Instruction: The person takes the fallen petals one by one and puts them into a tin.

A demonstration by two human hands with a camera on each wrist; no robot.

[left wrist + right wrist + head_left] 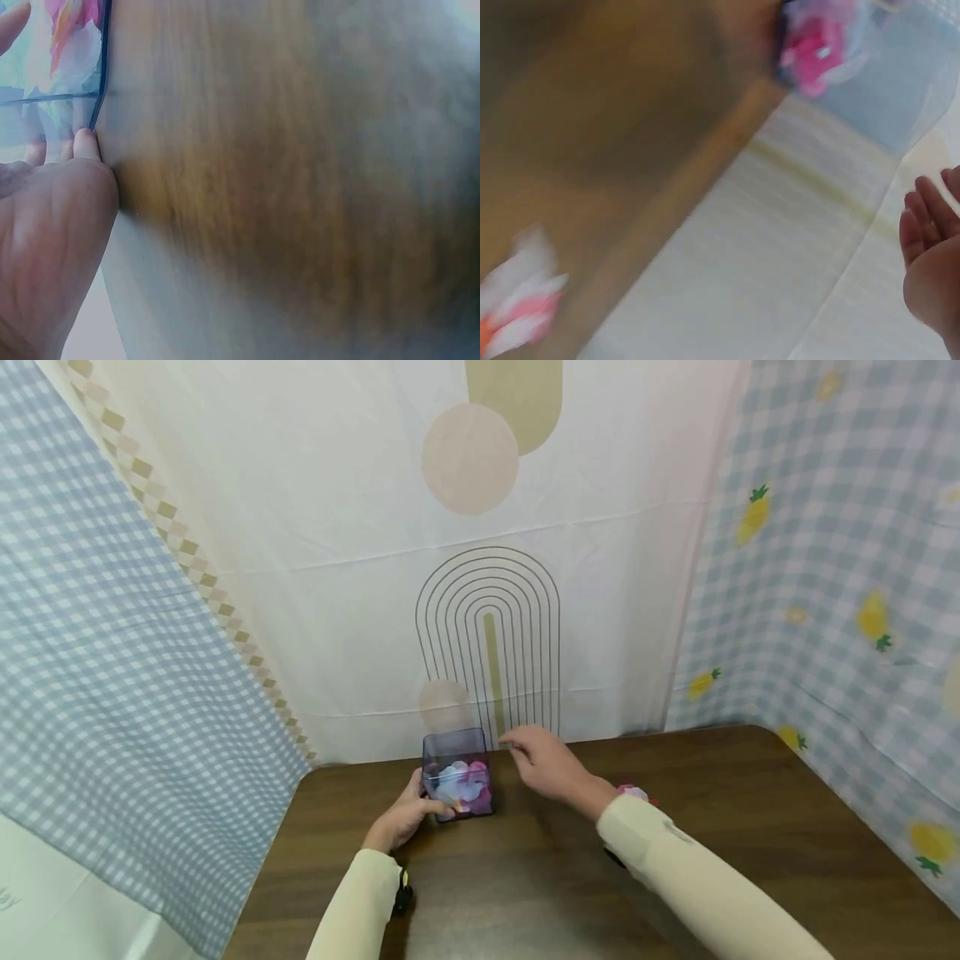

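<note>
A see-through bluish plastic box (454, 748) stands at the back of the wooden table. Inside it lie soft white, lilac and pink petal-like pieces (462, 785). My left hand (407, 818) grips the box at its left side, thumb across the front; in the left wrist view the fingers (86, 144) show behind the clear wall. To the right of the box and at about rim height, my right hand (546, 763) hangs with bent fingers. The right wrist view shows that hand (937, 247) with nothing in it, apart from the box (904, 90).
More pink and white petal-like pieces (634, 792) lie on the table (720, 810), partly hidden behind the right forearm. A white patterned cloth (360, 643) hangs right behind the table, with checked cloths (817, 577) on both sides.
</note>
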